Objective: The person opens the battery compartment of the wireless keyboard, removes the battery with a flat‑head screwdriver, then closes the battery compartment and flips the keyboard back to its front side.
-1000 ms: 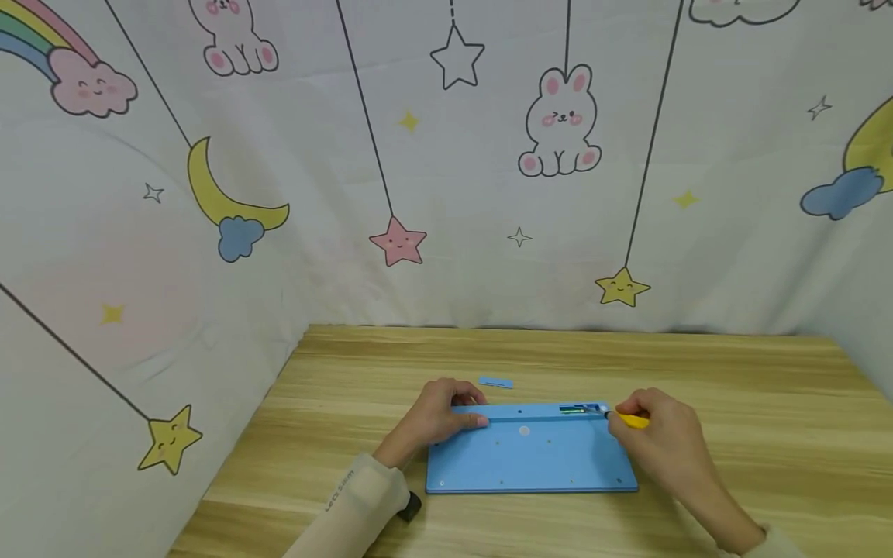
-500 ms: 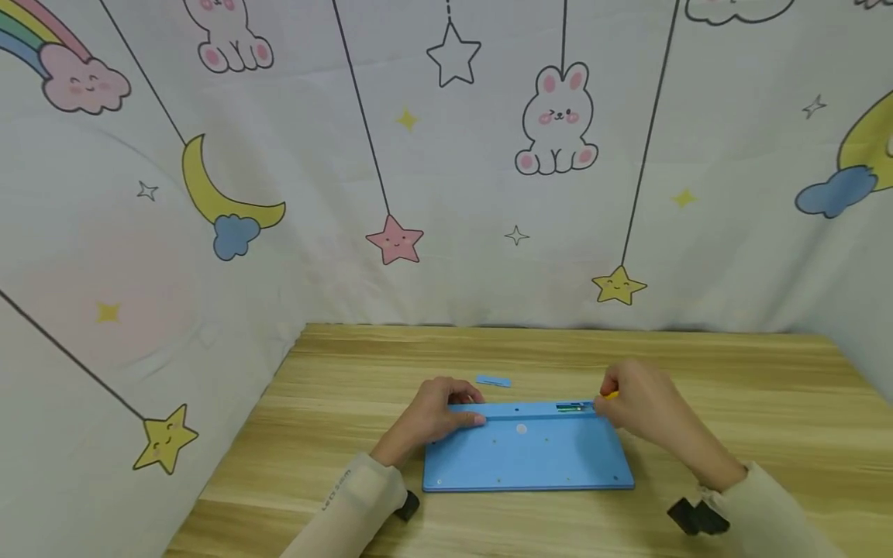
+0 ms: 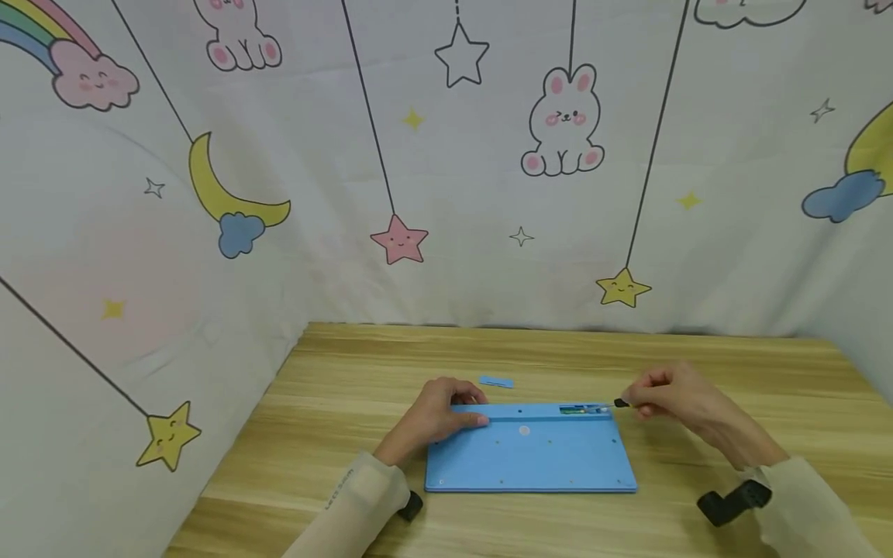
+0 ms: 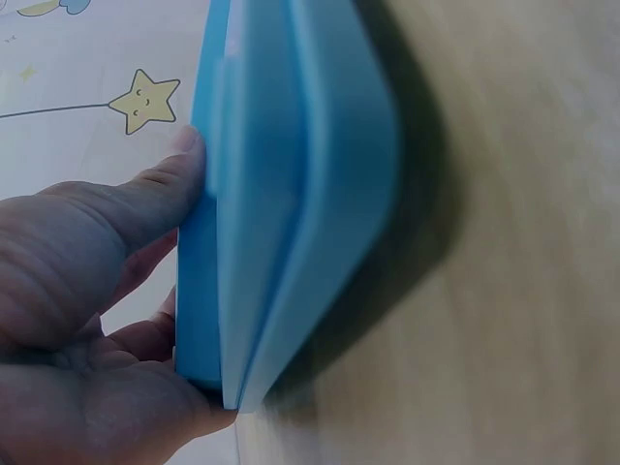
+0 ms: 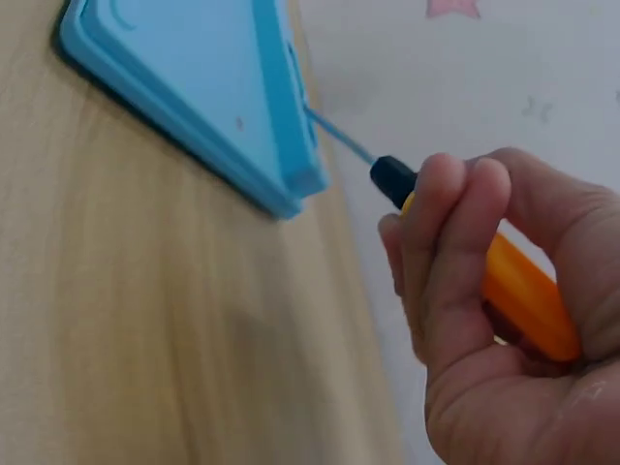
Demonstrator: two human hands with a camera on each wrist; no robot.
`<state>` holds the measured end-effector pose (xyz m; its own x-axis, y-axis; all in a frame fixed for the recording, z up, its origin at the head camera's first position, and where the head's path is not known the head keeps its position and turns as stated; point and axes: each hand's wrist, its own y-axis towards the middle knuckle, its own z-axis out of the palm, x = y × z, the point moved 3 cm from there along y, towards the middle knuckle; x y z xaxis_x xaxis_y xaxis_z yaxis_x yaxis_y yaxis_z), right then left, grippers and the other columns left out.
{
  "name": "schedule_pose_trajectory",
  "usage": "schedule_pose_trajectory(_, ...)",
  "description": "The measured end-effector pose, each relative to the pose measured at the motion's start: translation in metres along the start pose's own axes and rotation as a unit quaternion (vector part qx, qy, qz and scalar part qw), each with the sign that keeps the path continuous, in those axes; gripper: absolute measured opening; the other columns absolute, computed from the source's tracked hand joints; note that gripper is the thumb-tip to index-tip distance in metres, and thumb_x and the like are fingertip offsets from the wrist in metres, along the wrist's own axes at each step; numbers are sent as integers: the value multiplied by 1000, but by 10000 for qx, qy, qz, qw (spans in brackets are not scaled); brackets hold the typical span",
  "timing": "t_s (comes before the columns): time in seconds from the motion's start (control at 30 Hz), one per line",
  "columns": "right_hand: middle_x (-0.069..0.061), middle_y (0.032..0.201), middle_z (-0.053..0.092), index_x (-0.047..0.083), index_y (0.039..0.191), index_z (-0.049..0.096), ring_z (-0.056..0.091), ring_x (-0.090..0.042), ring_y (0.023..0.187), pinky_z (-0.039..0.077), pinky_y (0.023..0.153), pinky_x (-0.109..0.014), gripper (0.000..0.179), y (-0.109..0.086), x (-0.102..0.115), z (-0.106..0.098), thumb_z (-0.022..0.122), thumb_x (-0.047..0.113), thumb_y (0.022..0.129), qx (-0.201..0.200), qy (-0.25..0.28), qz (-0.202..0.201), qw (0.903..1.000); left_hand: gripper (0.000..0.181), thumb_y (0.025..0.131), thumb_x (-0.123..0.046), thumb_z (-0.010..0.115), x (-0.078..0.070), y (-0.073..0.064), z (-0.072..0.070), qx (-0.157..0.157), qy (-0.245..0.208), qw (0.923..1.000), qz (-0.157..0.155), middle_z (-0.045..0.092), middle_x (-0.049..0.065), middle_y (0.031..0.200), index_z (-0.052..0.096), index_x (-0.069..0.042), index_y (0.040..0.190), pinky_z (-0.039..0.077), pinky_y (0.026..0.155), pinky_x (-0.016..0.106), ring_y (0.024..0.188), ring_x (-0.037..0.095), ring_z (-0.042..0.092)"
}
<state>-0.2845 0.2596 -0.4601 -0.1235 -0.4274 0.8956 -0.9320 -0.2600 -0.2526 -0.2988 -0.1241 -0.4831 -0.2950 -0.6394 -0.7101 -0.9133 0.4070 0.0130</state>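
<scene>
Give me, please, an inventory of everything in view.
table: one, wood-toned, across the foreground
backdrop: count unclear, white with cartoon prints, behind
board: one, blue, on the table
slot: one, green inside, near the board's right end
disc: one, pale, on the board
strip: one, blue, beyond the board
screwdriver: one, orange and black, reaching to the slot
wrist devices: two, black, one at each wrist
sleeves: two, cream, one per forearm
left hand: one, bare, gripping the board's left end
right hand: one, bare, holding the screwdriver

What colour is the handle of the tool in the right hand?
The handle is orange-yellow with a black front end, best seen in the right wrist view.
</scene>
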Motion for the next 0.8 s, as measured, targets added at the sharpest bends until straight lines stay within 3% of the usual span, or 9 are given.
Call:
schedule_pose_trajectory(0.17,-1,103,72,4,95,77,67,-7,80,59,76,-20,17,6,-25,-5,68,15,105,439,1118,127,9927,15,91,-25,88,1,-1,-1,-11,-23,10000,13,70,-3,91,81,-17,101,48,74,24,83,13,58)
schedule_pose_trajectory(0.37,0,104,71,7,98,80,67,-4,80,57,74,-16,17,8,-43,-4,67,12,107,659,1986,259,9775,15,90,-24,89,-1,-1,-1,-42,-135,9999,-27,71,-2,91,82,-18,101,48,75,24,83,13,58)
schedule_pose_trajectory(0.8,-1,103,71,7,106,82,70,-4,79,58,72,-15,22,7,-51,-1,60,7,109,688,2713,113,9600,16,90,-25,89,-1,-1,-1,-36,-18,10000,-36,71,-3,93,82,-17,102,49,77,25,85,13,59)
